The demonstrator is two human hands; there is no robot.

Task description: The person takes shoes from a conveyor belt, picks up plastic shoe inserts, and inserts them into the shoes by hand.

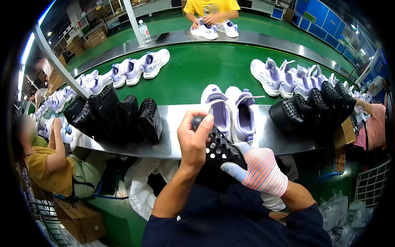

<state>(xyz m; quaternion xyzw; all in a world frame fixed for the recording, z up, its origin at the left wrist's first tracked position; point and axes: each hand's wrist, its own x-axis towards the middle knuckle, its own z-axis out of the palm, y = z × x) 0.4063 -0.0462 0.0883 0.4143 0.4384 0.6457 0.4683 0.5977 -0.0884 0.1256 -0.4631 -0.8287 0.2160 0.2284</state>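
Close in front of my body, both hands hold a black perforated piece (221, 147), rounded at its upper end and full of round holes. My bare left hand (192, 140) is closed around that rounded tip, thumb on top. The lower part is gripped by my right hand (263, 171), which wears a white glove with orange and blue stripes. Just beyond stand two white and lavender sneakers, a left one (213, 95) and a right one (243, 115), side by side with toes pointing away. My left hand partly covers the left sneaker. The underside of the black piece is hidden.
Similar black perforated pieces stand in groups at left (150, 119) and right (286, 113) on the metal bench edge (175, 119). Sneaker rows line the green belt (201, 61). Across it, a person in yellow (216, 10) handles sneakers; other people sit left and right.
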